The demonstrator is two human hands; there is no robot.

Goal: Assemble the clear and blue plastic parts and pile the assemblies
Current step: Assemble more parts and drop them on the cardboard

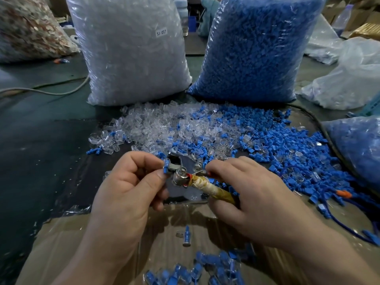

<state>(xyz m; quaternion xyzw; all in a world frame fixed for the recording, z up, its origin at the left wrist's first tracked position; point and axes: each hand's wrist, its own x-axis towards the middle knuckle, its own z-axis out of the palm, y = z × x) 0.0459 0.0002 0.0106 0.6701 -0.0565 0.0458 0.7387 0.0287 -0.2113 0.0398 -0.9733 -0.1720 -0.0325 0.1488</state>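
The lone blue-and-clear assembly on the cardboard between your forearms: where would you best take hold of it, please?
Probably pinch the assembly from above, across the long sides of its blue body. It lies flat on the cardboard, pointing away from you, apart from the pile; a small clear part sits close on its left.

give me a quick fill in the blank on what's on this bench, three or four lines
1. The bag labelled SJ 017 holds ____ parts.
2. The left hand pinches a ____ part at the metal tool.
3. The right hand holds the handle, which is wrapped in ____.
4. Finished assemblies lie on the brown ____ sheet.
Missing words: clear; blue; tape; cardboard.
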